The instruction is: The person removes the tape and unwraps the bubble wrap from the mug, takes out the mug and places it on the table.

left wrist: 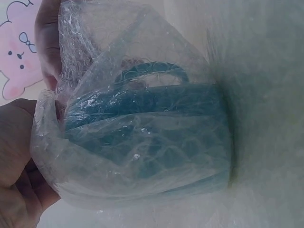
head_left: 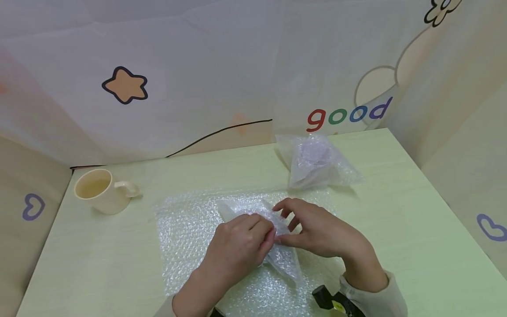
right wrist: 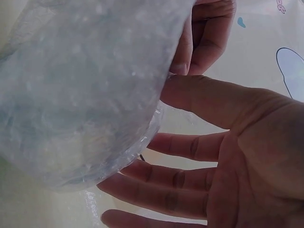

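Teal mug (left wrist: 147,109): sat inside clear bubble wrap (head_left: 283,259), well in from the left and right edges of the table (head_left: 408,246); showed hazily through the folds, with a looped handle (left wrist: 159,68), in the left wrist view.
Left hand (head_left: 239,242): pinched the gathered top of that wrap between thumb and curled fingers.
Right hand (head_left: 321,229): arched wide on the far side of the wrap, with fingers parted from thumb; touched its edge lightly.
Bubble sheet (head_left: 186,237): lay flat beneath; could not tell if joined to the wrap above.
Right cuff (head_left: 374,293): hung pale at the wrist, just beside a black device (head_left: 326,298).
Second bundle (head_left: 317,160): rested by the table's back edge, toward the back right corner; held something lilac, too veiled to name.
Cream mug (head_left: 104,193): stood upright near the back left corner; pointed its handle toward the right edge.
Backdrop (head_left: 222,66): rose behind the back edge; bore an orange star and a multicoloured "good".
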Demonstrator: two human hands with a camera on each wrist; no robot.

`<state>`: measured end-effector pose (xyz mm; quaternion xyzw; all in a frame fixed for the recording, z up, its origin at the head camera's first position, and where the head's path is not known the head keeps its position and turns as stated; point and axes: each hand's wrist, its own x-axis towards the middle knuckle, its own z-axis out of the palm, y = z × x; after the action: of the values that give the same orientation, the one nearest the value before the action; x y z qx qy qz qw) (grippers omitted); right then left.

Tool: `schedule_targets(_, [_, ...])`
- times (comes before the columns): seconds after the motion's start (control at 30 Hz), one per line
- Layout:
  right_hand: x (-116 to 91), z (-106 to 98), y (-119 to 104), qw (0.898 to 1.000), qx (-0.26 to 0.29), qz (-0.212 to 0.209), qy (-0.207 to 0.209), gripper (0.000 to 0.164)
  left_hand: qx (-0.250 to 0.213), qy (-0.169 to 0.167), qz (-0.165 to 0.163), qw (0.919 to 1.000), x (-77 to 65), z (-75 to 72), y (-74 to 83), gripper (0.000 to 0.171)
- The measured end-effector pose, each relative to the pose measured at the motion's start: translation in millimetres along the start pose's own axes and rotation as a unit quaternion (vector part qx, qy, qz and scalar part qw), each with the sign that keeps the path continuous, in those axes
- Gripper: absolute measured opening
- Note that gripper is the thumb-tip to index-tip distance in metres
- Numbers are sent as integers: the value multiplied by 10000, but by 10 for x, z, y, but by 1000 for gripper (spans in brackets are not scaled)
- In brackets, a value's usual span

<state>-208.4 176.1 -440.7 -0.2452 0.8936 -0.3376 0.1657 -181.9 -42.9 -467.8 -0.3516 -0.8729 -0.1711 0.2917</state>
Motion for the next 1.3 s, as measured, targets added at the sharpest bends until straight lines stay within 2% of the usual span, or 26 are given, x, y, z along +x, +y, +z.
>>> schedule_targets(0.47, [-17,-18,4,9999,-41,102,-98,57,-103,60,-98,9999,-4,0,-2,9])
schedule_targets(0.67, [-17,-25,-3,9998,50,146,-146,58,-170,-4,-161,9997,4,-10,-6,8])
schedule_targets(0.93, [-19,-37,-5,9997,144,87,-189,57,-126,-54,-143,9998,12,-17,-6,17])
schedule_targets(1.3, [-4,-24,2,9993,203,227,-224,56,-185,-122,-191,9996,15,-28,-4,16])
